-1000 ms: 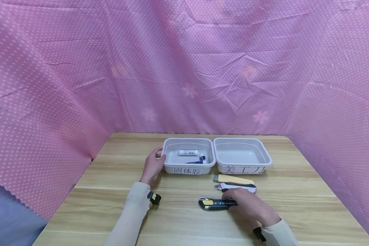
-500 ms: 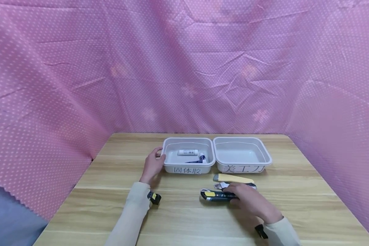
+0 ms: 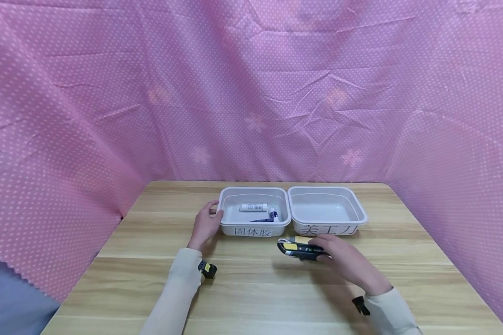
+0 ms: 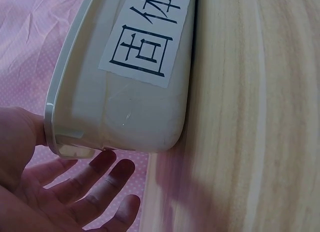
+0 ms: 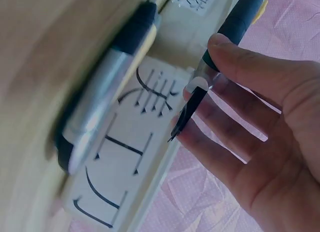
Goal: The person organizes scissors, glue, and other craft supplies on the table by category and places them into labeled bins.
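The right hand [image 3: 348, 261] pinches, between thumb and fingers, a black utility knife with yellow slider [image 3: 300, 250], above the table [image 3: 251, 293] and in front of the white plastic box [image 3: 331, 223] labelled "美工刀". Just left of this box is a similar white tray [image 3: 255, 224], labelled "固体胶", containing a white cylindrical stick with barcode [image 3: 253, 207] and dark-blue items [image 3: 273, 214]. The left hand [image 3: 205, 228], fingers spread, touches the tray's far left end from the box. A silver-and-black knife [image 5: 102, 89] and a yellow one [image 3: 302, 239] lie before the box.

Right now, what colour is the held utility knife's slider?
Yellow slider on the utility knife, clearest in the head view.
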{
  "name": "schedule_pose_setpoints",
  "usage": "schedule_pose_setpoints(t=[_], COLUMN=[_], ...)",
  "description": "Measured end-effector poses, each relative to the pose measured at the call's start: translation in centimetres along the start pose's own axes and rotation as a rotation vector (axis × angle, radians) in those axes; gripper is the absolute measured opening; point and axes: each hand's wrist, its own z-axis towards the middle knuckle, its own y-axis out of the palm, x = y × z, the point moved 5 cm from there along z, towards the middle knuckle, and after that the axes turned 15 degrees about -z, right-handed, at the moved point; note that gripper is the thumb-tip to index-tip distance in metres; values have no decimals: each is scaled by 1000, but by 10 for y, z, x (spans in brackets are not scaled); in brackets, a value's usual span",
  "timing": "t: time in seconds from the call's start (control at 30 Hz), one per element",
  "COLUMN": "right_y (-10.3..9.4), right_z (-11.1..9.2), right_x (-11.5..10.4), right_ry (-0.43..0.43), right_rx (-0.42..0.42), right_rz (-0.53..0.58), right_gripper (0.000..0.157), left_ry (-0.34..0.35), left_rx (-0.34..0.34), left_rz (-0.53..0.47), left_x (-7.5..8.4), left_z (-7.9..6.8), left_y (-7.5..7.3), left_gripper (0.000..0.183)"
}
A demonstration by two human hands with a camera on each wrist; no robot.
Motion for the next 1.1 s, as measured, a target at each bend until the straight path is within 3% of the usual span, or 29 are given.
schedule_pose_setpoints(t=[0.2,0.43,0.8,1.1], right_y=[-15,-26,-25,-26], right_z=[8,18,31,38], right_x=[8,27,48,58], right_ry=[-29,-5,35,117], right_rx=[44,52,76,66], right_rz=[-6,50,78,68], right_gripper=[41,39,40,40], left_ry=[24,43,33,41], left_rx=[-3,2,-5,0], left_rz=[-2,-7,4,11], left_x=[1,3,2,2], left_z=[0,-1,0,1], left_y=[0,0,-1,0], left_gripper=[47,45,45,45])
